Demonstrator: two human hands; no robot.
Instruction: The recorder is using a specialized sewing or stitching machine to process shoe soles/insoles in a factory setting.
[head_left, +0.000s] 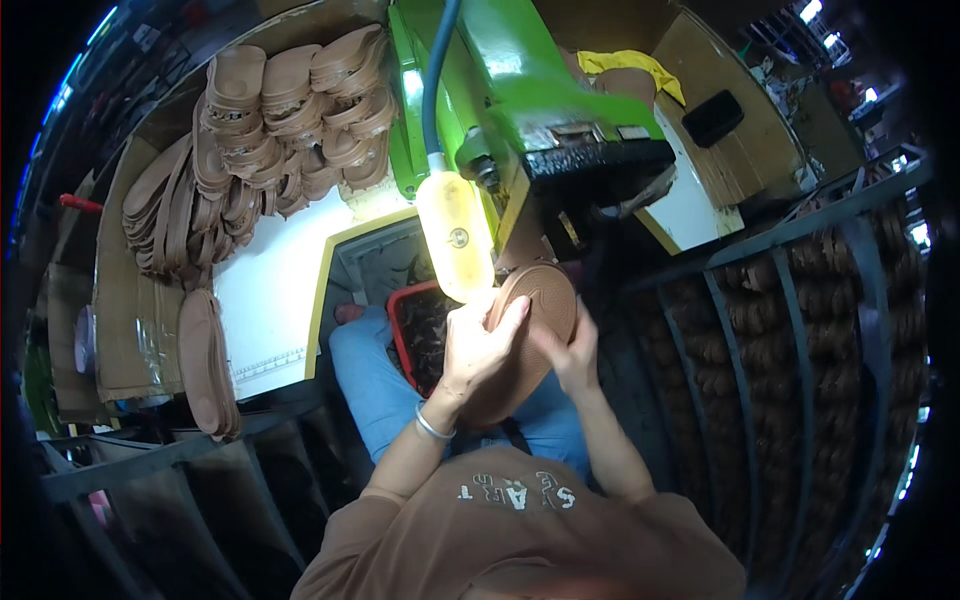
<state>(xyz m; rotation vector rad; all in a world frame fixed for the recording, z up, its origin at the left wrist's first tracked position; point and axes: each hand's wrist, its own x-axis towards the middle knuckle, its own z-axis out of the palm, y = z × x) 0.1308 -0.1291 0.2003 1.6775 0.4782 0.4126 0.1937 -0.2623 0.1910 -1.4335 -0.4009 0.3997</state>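
Observation:
Both of my hands hold a brown shoe sole (545, 292) upright in front of me, below the head of a green machine (525, 75). On the sole's left edge, my left hand (478, 345) grips with its thumb laid across the textured face. The right edge is in my right hand (572, 350), its thumb also on the face and its other fingers mostly hidden behind. The sole's top end is close to the machine's working part, and its lower end hangs over my lap. Just above my left hand glows an oblong yellow lamp (456, 240).
Stacked brown soles (300, 110) fill the left of the white table (265, 290); another bundle (205, 365) overhangs its edge. A red bin (402, 345) of dark scraps is between my knees. Racks (790, 330) stand right. A black object (712, 118) and yellow cloth (635, 70) are far right.

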